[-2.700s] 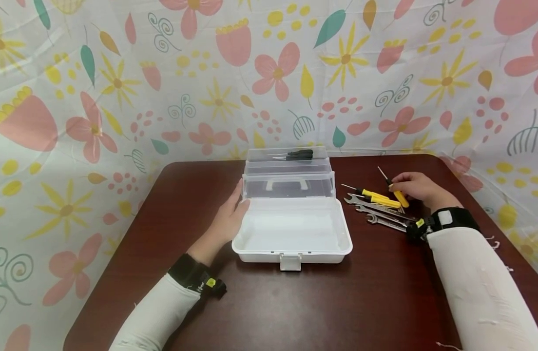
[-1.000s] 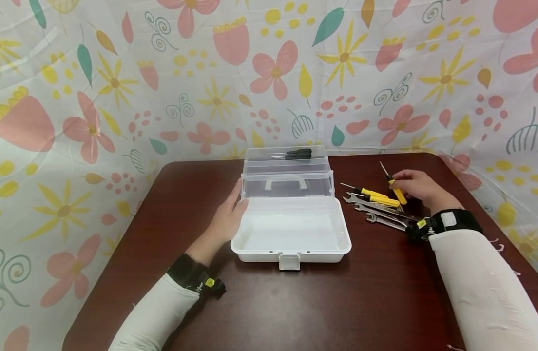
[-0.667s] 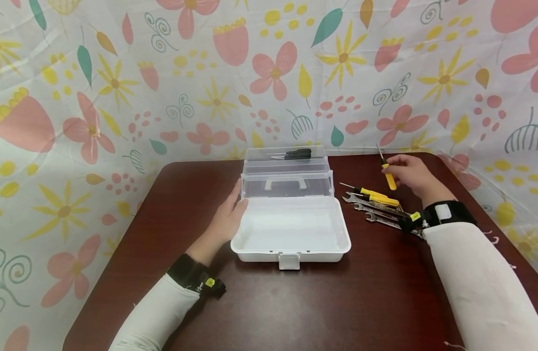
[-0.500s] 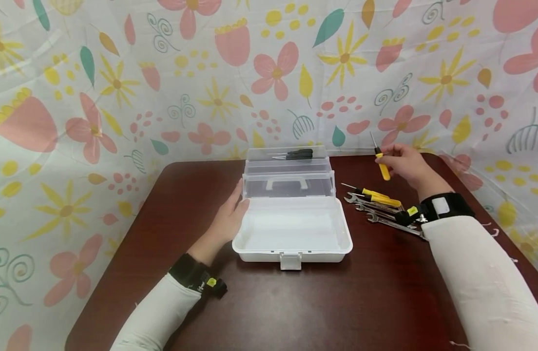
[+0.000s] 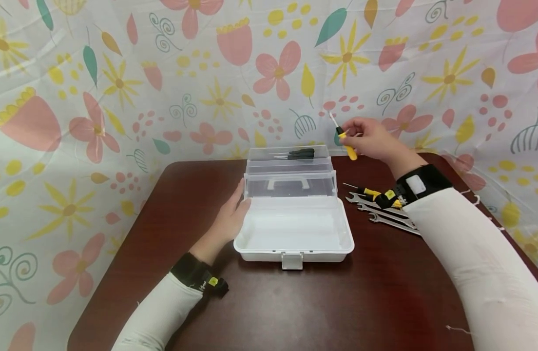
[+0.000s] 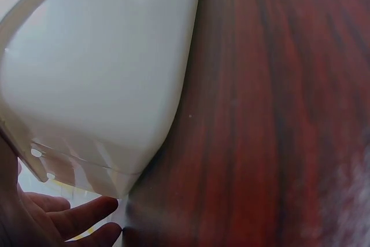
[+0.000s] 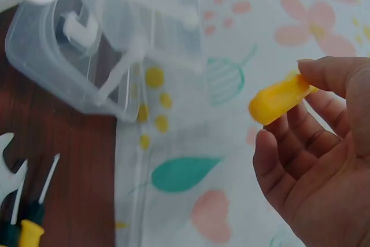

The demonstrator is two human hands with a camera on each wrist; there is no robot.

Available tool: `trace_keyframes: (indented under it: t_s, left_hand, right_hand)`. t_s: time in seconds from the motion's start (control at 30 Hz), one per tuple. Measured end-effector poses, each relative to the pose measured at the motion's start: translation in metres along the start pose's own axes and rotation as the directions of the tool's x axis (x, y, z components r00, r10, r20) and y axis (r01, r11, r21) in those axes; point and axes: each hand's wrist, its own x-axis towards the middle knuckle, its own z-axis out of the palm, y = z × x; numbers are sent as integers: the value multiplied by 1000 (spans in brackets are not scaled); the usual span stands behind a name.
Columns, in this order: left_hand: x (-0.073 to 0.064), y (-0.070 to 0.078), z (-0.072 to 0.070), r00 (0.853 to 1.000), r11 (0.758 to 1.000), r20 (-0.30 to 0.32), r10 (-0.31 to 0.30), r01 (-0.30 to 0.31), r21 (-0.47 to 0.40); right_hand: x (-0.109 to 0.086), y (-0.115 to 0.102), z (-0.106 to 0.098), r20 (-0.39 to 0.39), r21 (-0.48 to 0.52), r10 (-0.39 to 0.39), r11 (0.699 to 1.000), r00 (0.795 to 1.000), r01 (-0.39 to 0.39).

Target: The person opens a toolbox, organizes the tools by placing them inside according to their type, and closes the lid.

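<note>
My right hand (image 5: 371, 139) pinches a screwdriver (image 5: 350, 153) by its black-and-yellow handle, blade pointing up and left, in the air beyond the right rear of the toolbox. In the right wrist view, the yellow handle end (image 7: 276, 101) sticks out from between thumb and fingers. The white toolbox (image 5: 292, 256) lies opened on the table, its clear lid and trays folded back. My left hand (image 5: 227, 217) holds its left rear corner, thumb at the rim; in the left wrist view the fingers (image 6: 81, 218) reach round behind the box wall (image 6: 98, 73).
Black-handled screwdrivers (image 5: 300, 155) lie in the raised clear tray (image 5: 256, 168). Right of the box on the brown table (image 5: 361, 302) are several open-end wrenches (image 5: 393, 224) and more yellow-handled screwdrivers (image 5: 371, 193), partly hidden by the right wrist strap. A flowered cloth (image 5: 163, 73) hangs behind.
My right hand has lifted the screwdriver from beside the other tools and carried it up and left toward the box's raised trays. The left hand has stayed at the box.
</note>
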Motion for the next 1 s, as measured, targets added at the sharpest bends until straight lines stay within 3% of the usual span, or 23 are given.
trace_keyframes:
  t_s: [0.17,0.37,0.73,1.0]
  left_hand:
    - [0,0,1,1000,1000,-3,2,-2,-3]
    - [1,0,1,1000,1000,-4,2,-2,-7]
    - [0,1,-1,1000,1000,-3,1,-1,-15]
    - [0,2,-1,1000,1000,1,-5,5,1]
  right_hand:
    - [14,-26,17,115,-183,-82,978,990,103]
    - [25,-46,37,262,-339,-67,928,963,156]
    - [37,-63,77,366,-431,-104,862,925,267]
    - [40,-69,95,417,-480,-81,826,905,295]
